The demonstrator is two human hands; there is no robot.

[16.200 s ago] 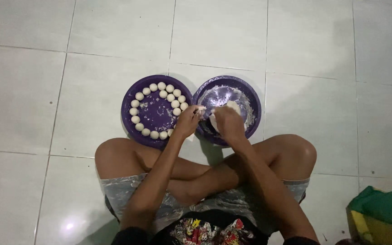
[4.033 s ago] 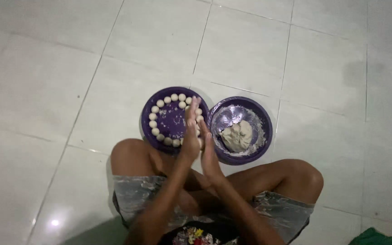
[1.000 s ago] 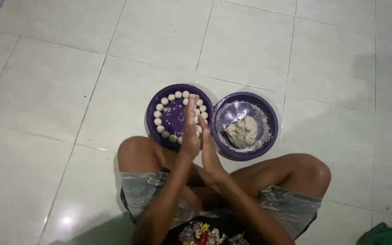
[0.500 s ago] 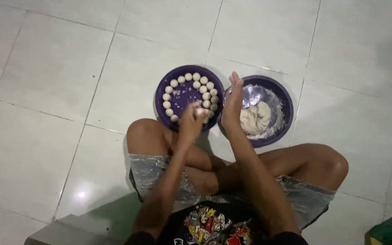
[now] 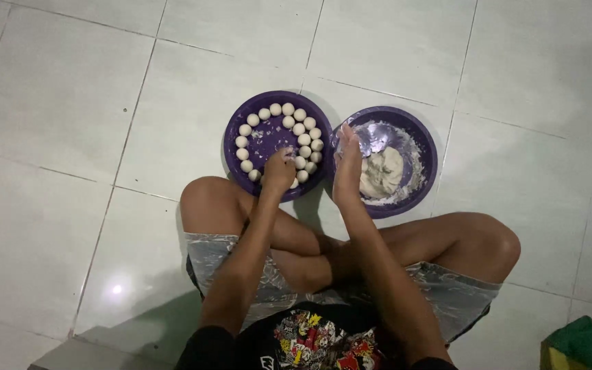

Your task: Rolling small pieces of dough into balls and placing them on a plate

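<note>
A purple plate (image 5: 238, 164) on the tiled floor carries several small white dough balls (image 5: 275, 109) set in a ring, with a second row started on its right side. My left hand (image 5: 277, 171) rests over the plate's near edge, its fingers curled down on a dough ball that is mostly hidden beneath them. To the right stands a purple bowl (image 5: 427, 137), floury inside, with a lump of pale dough (image 5: 384, 170) in it. My right hand (image 5: 346, 166) hovers on edge over the bowl's left rim, fingers straight and empty.
I sit cross-legged on the floor of pale tiles (image 5: 70, 103), with one knee (image 5: 200, 197) just below the plate and the other knee (image 5: 491, 241) below the bowl. A green and yellow thing (image 5: 587, 341) lies at the bottom right corner.
My palms, pressed together over the plate a second ago, have parted. The left hand has gone down to the plate's near side, and the right hand has dropped toward the bowl's rim.
</note>
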